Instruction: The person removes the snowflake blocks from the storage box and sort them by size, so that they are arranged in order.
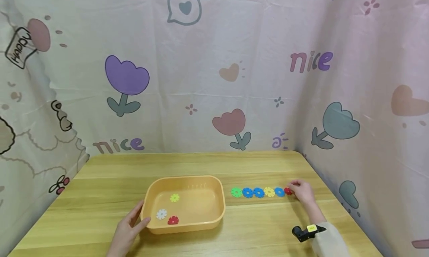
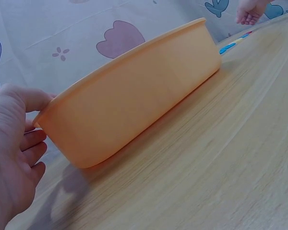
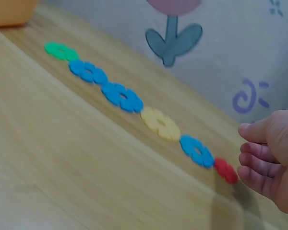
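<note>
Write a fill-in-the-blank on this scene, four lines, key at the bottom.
1. The tray holds ____ discs.
2. The row's end disc nearest the tray is ____.
3. The row's yellow disc lies between two discs coloured ____.
4. The opposite end disc, nearest the right hand, is ____.

Missing words: three; green; blue; red.

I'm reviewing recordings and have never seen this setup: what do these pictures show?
No machine: just a person's bare left hand and right hand. The wide picture is taken from the head, the others from each wrist. On the wooden table stands an orange tray holding a yellow piece, a white piece and a red piece; beside it lies a row of six flower-shaped pieces. The left hand holds the tray; the right hand's fingers are at the row's red end piece, though whether they grip it is unclear.
</note>
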A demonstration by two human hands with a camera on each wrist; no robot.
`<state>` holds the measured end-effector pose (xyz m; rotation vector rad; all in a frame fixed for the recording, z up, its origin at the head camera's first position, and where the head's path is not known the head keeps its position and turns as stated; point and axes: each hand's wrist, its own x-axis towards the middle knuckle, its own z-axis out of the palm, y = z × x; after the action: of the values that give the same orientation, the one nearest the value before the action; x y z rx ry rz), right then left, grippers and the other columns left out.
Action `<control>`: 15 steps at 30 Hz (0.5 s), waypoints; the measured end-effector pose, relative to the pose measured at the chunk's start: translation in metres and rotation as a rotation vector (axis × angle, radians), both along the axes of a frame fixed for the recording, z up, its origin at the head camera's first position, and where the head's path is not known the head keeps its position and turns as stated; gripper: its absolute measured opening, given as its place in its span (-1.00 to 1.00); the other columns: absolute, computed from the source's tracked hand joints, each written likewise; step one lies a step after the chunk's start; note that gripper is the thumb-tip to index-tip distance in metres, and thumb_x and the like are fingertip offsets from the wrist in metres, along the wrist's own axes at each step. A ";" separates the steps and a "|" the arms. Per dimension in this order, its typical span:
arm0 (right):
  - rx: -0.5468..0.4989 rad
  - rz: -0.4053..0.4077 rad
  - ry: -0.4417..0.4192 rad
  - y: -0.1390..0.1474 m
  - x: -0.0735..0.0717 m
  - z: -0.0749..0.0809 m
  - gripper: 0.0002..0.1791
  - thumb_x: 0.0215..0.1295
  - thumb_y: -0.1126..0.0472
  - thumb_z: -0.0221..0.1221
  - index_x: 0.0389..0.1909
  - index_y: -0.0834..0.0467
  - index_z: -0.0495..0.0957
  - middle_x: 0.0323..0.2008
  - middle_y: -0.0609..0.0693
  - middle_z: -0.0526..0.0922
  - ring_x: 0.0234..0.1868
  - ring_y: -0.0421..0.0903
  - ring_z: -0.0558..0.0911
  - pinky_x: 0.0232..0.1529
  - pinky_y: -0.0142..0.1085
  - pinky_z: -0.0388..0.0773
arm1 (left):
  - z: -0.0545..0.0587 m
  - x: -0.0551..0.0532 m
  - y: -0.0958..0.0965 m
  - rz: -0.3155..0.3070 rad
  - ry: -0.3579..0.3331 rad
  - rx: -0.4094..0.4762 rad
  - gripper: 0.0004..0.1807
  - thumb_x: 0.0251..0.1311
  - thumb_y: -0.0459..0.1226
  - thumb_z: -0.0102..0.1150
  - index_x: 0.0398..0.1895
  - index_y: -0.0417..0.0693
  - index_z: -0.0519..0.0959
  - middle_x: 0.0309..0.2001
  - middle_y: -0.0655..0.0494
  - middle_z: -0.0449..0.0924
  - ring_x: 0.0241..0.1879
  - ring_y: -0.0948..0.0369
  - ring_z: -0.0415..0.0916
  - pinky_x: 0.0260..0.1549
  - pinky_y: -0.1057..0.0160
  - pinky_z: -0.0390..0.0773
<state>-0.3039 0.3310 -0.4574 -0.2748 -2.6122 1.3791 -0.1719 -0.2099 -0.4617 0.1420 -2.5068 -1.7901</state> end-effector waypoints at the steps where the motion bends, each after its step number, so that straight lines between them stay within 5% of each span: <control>1: -0.010 0.006 -0.001 -0.003 -0.001 0.002 -0.72 0.20 0.31 0.16 -0.20 0.49 0.49 -0.47 0.15 0.61 -0.56 -0.13 0.57 -0.57 -0.35 0.56 | 0.000 0.000 0.000 -0.001 0.001 0.000 -0.24 0.22 -0.20 0.16 0.38 -0.30 0.05 0.38 -0.29 -0.02 0.32 -0.20 -0.04 -0.01 0.54 0.21; 15: -0.086 0.269 0.037 -0.078 -0.006 0.048 -0.79 0.23 0.30 0.17 -0.23 0.40 0.51 -0.41 0.17 0.58 -0.37 0.06 0.58 -0.37 -0.26 0.61 | -0.001 -0.001 0.002 0.010 0.028 0.017 -0.25 0.21 -0.21 0.17 0.37 -0.31 0.08 0.37 -0.30 -0.01 0.32 -0.19 -0.03 -0.06 0.67 0.17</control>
<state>-0.3097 0.2533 -0.4091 0.0958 -2.6379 1.5640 -0.1728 -0.2079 -0.4625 0.1286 -2.4683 -1.7972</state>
